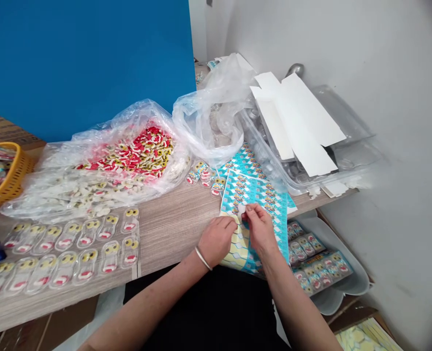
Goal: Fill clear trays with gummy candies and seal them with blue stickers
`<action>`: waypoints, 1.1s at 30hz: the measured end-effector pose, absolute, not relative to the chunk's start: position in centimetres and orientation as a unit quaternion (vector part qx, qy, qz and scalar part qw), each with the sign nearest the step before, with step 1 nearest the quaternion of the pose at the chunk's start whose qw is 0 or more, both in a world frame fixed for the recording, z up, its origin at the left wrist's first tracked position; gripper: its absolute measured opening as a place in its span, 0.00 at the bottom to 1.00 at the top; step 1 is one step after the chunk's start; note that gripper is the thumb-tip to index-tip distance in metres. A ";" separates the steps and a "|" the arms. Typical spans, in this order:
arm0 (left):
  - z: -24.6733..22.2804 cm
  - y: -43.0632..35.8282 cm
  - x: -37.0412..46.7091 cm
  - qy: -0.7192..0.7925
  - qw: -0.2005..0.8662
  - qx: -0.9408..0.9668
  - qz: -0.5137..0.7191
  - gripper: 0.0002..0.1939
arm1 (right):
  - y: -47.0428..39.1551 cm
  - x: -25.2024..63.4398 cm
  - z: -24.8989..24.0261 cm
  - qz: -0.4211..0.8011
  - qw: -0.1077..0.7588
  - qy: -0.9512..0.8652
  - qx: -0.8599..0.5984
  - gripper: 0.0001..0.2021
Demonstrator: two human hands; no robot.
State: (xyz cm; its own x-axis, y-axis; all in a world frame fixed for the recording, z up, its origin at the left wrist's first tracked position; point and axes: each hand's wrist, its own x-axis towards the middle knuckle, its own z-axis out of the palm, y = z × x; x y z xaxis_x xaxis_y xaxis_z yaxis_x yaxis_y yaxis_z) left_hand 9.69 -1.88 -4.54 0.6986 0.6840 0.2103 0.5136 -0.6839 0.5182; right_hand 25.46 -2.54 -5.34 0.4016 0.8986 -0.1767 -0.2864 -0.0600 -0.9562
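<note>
Blue printed sticker sheets lie at the table's front edge, with yellow backing bare on the lower left part of the top sheet. My left hand, with a white band on the wrist, rests on the sheet's left side, fingers curled together; what they hold, if anything, is hidden. My right hand pinches a small whitish sticker just right of my left fingers. Clear blister packs with yellow eyes and red-and-white pieces stand in two rows at the left.
An open plastic bag of red, white and yellow pieces lies behind the packs. A yellow basket is far left. White cards top a clear bin at the right. Below, a grey tray holds filled packs.
</note>
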 end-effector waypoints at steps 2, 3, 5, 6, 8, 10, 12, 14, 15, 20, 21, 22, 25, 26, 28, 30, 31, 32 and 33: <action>-5.3 -1.3 10.2 0.357 0.219 0.894 0.162 0.12 | -2.5 25.8 -3.9 0.429 0.699 -0.221 -0.528 0.09; -5.5 -1.1 10.5 0.368 0.247 0.881 0.165 0.13 | -2.7 25.9 -3.0 0.395 0.727 -0.214 -0.519 0.08; -5.3 -0.9 10.7 0.381 0.317 0.848 0.191 0.12 | -3.1 25.7 -1.1 0.305 0.745 -0.262 -0.533 0.06; -4.8 -1.0 10.6 0.387 0.376 0.814 0.213 0.12 | -3.4 25.3 -0.3 0.253 0.729 -0.316 -0.552 0.05; -3.3 -1.6 10.0 0.400 0.543 0.683 0.280 0.11 | -3.9 24.0 0.5 0.155 0.655 -0.467 -0.573 0.03; -1.4 -2.4 8.8 0.389 0.715 0.439 0.380 0.15 | -4.1 21.8 0.3 0.096 0.551 -0.629 -0.540 0.05; 0.0 -3.4 6.7 0.370 0.773 0.217 0.468 0.16 | -3.9 19.0 -0.4 0.066 0.479 -0.737 -0.472 0.09; 0.8 -4.2 3.8 0.388 0.749 0.099 0.528 0.12 | -3.6 15.6 -1.0 0.068 0.439 -0.797 -0.409 0.12; 0.9 -4.6 2.0 0.408 0.726 0.067 0.549 0.10 | -3.5 13.9 -1.1 0.089 0.420 -0.820 -0.378 0.13; 0.8 -6.1 -8.7 0.503 0.565 0.027 0.653 0.10 | -2.9 6.6 -1.4 0.240 0.310 -0.867 -0.308 0.20; 1.0 -6.4 -10.8 0.519 0.523 0.031 0.676 0.11 | -2.6 5.5 -1.6 0.246 0.288 -0.865 -0.329 0.23; 1.2 -6.6 -12.8 0.530 0.484 0.033 0.695 0.11 | -2.4 4.5 -1.9 0.246 0.262 -0.865 -0.350 0.28; 1.9 -7.3 -16.9 0.545 0.405 0.046 0.732 0.11 | -1.6 1.9 -3.0 0.232 0.184 -0.878 -0.377 0.35; 2.0 -7.5 -17.6 0.547 0.393 0.051 0.738 0.11 | -1.4 1.3 -3.3 0.226 0.167 -0.883 -0.376 0.35; 2.1 -7.7 -18.2 0.548 0.383 0.055 0.741 0.11 | -1.2 0.4 -3.8 0.216 0.144 -0.891 -0.372 0.33; 2.0 -7.6 -17.9 0.550 0.390 0.053 0.736 0.12 | -1.1 0.3 -4.1 0.209 0.135 -0.893 -0.374 0.31; 1.9 -7.5 -17.6 0.551 0.397 0.052 0.732 0.12 | -1.1 0.7 -4.1 0.207 0.133 -0.893 -0.377 0.30; 1.8 -7.3 -17.1 0.550 0.408 0.052 0.727 0.12 | -1.2 1.3 -4.2 0.205 0.134 -0.891 -0.383 0.29; 1.6 -7.2 -16.5 0.549 0.423 0.056 0.718 0.12 | -1.2 2.1 -4.2 0.203 0.135 -0.888 -0.391 0.29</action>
